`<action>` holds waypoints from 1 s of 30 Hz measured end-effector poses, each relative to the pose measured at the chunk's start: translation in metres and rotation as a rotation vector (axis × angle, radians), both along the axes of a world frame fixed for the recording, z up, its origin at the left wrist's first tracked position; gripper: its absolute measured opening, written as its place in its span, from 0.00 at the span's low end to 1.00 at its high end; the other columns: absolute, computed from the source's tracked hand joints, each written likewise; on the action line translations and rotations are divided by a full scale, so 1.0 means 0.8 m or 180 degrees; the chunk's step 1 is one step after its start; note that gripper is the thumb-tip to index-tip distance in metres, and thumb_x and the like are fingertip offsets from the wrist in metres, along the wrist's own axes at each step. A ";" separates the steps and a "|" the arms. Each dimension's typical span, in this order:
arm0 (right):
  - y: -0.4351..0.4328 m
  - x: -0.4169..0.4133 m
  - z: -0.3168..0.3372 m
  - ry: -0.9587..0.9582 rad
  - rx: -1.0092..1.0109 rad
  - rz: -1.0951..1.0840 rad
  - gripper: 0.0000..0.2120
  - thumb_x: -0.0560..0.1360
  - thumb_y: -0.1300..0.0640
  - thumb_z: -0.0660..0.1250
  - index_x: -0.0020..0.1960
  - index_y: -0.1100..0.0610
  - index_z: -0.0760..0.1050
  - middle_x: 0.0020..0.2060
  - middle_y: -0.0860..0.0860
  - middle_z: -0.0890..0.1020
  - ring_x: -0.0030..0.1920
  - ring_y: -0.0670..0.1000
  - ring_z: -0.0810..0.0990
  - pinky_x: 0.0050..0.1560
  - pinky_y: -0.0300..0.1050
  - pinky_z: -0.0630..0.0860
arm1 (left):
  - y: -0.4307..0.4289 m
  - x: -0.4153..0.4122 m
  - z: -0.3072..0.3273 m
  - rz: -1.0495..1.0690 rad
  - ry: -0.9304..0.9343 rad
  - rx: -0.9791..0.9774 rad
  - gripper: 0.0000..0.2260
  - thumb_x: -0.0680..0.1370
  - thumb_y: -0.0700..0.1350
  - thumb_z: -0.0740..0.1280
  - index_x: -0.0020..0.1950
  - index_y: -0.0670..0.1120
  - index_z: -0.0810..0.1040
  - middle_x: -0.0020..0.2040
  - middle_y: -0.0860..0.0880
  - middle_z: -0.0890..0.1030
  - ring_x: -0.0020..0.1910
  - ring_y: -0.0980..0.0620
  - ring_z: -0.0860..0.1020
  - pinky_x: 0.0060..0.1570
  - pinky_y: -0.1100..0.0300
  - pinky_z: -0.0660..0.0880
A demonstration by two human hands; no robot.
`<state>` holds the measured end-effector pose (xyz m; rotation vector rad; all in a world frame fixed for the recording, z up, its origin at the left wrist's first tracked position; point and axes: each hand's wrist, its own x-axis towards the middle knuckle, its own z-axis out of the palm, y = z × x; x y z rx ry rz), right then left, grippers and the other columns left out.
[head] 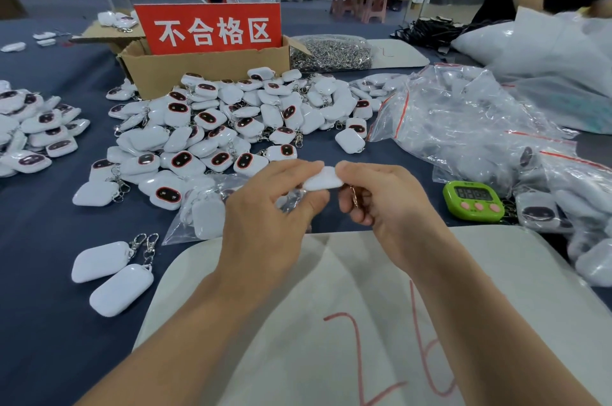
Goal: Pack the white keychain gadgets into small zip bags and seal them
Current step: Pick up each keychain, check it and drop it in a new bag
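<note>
While both hands meet above the near part of the dark tabletop (43,289), left hand (265,210) and right hand (387,203) each pinch one end of 1 white gadget (323,178) btwn thumb & forefinger, other fingers curled. Its metal clasp (354,197) hangs inside the right hand's curl. Clear film shows under the left fingers; can't tell if it's held.

Just left of the left hand lies 1 filled zip bag (205,216), partly hidden by that hand. Beyond the hands is a big gadget pile (231,120), too many to count, up against 1 cardboard box (205,69) w/ 1 red sign (208,29). A 2nd pile (33,127) sits far left. 2 loose gadgets (102,261) lie face down by the left forearm, clasps side by side.

To the right: heap of zip bags (463,120), red-striped, and 1 green timer (473,201) w/ 3 pink buttons at its foot. Beside the box, 1 bag of metal clasps (331,52). Forearms cross 1 white sheet (331,273) w/ red marks.
</note>
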<state>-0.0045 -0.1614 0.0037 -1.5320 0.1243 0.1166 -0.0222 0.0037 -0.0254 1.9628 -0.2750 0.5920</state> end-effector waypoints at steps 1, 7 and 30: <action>0.001 0.000 0.000 -0.0027 -0.0018 -0.0050 0.15 0.78 0.50 0.71 0.36 0.56 0.83 0.29 0.55 0.79 0.27 0.49 0.69 0.28 0.38 0.65 | 0.000 -0.001 0.001 -0.0021 0.0036 -0.0061 0.13 0.76 0.46 0.75 0.60 0.55 0.86 0.53 0.63 0.84 0.52 0.66 0.79 0.48 0.76 0.68; 0.003 0.000 -0.004 -0.0506 -0.0114 0.0263 0.11 0.71 0.53 0.73 0.49 0.58 0.85 0.37 0.57 0.83 0.33 0.49 0.75 0.35 0.40 0.71 | 0.004 0.000 0.004 -0.0125 0.0117 -0.0143 0.08 0.80 0.53 0.70 0.54 0.54 0.87 0.33 0.62 0.77 0.33 0.60 0.72 0.35 0.68 0.65; 0.016 0.011 -0.026 -0.0260 -0.1552 -0.0914 0.13 0.71 0.48 0.75 0.34 0.56 0.81 0.23 0.46 0.74 0.26 0.44 0.68 0.25 0.31 0.67 | -0.002 0.003 0.006 0.1175 0.0913 0.1748 0.11 0.78 0.57 0.64 0.38 0.54 0.76 0.30 0.55 0.75 0.34 0.49 0.71 0.36 0.56 0.62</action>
